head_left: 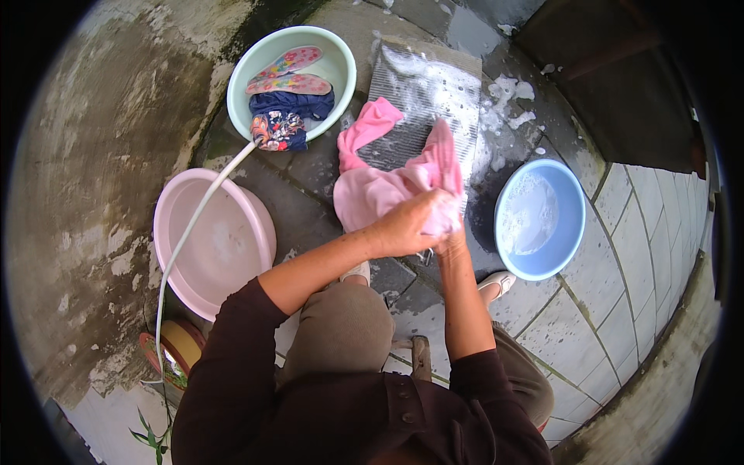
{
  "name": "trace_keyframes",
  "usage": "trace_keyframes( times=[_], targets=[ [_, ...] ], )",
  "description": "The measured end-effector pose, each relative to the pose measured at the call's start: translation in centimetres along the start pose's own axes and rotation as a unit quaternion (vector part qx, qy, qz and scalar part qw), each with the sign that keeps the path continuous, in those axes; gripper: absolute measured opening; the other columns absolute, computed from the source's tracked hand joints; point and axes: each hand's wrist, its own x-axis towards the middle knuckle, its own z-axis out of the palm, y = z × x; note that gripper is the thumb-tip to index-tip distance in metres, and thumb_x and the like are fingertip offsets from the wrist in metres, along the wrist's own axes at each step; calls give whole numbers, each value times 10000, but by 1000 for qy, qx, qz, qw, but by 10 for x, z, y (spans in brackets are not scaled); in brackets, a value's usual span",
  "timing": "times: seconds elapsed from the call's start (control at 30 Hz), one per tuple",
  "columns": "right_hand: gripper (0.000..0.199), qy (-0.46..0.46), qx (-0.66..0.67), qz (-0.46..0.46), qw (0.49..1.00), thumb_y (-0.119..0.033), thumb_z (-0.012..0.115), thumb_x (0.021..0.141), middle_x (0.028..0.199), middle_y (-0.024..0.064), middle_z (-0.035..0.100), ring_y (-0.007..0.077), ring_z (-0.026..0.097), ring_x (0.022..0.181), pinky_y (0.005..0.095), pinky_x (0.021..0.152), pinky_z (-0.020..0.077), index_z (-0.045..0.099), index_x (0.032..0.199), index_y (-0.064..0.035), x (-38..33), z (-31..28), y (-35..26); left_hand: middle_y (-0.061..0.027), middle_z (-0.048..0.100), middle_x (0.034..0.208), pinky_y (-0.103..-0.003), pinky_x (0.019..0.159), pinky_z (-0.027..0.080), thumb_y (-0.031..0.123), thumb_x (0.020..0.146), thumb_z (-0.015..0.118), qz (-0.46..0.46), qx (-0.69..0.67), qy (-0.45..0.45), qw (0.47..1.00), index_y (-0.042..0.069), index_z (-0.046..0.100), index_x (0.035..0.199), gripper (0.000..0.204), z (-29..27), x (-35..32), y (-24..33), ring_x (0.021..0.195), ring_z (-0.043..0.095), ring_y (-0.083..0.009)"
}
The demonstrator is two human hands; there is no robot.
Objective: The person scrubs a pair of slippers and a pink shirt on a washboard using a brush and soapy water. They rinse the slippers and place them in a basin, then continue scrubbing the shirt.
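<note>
My left hand (404, 224) is closed on a wet pink garment (370, 192), gripping a bunched part of it. Close beside it my right hand (449, 242) is closed on the same bunch, its fingers partly hidden by the cloth. Two darker pink ends of the garment, like sleeves or legs, spread away from me over a ridged washboard (422, 89). White suds cover much of the board's far part. The rest of the garment hangs off the board's near left side.
A pale green basin (350, 66) at the far left holds patterned insoles (288, 84) and dark blue floral cloth (280, 130). A white hose (198, 209) crosses a pink basin (267, 232). On the right stands a blue basin (573, 225) with sudsy water. Suds lie on the wet paving.
</note>
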Motion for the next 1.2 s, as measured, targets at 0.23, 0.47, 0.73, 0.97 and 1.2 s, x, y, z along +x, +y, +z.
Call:
trace_keyframes(
  times=[0.23, 0.47, 0.73, 0.97, 1.2],
  targets=[
    [195, 152, -133, 12, 979, -212, 611, 912, 701, 10, 569, 110, 503, 486, 249, 399, 353, 534, 1024, -72, -25, -85, -22, -129, 665, 1020, -334, 848, 509, 190, 864, 678, -226, 28, -84, 970, 19, 582, 1195, 384, 2, -32, -74, 953, 651, -201],
    [180, 175, -249, -18, 952, -58, 647, 831, 561, 3, 441, 105, 370, 377, 279, 343, 255, 473, 869, -29, -42, -66, -9, -123, 699, 959, -311, 813, 525, 168, 884, 626, -296, 145, 137, 934, -14, 634, 1060, 253, -41, -134, -131, 883, 674, -182],
    [117, 37, -170, -129, 976, -97, 621, 862, 554, -2, 464, 91, 358, 369, 260, 338, 248, 530, 803, -52, -113, 93, -82, -202, 527, 1319, -374, 996, 431, 218, 693, 770, -77, 216, 91, 969, 48, 408, 1402, 815, -62, -77, 15, 1202, 535, -288],
    [280, -62, -257, -288, 921, -185, 638, 906, 722, -1, 561, 56, 382, 445, 233, 391, 268, 589, 1128, -21, -186, 185, -160, -104, 652, 1074, -297, 821, 507, 54, 704, 729, 14, 20, 95, 995, 119, 495, 1315, 658, -79, -29, 127, 930, 631, -161],
    [136, 7, -380, -471, 796, -145, 660, 875, 653, 6, 573, 94, 490, 483, 260, 423, 365, 654, 941, -25, -235, 222, -245, -126, 639, 855, -414, 725, 492, 197, 733, 713, 116, 267, 180, 940, 69, 571, 911, 261, -92, 8, 199, 824, 631, -336]
  ],
)
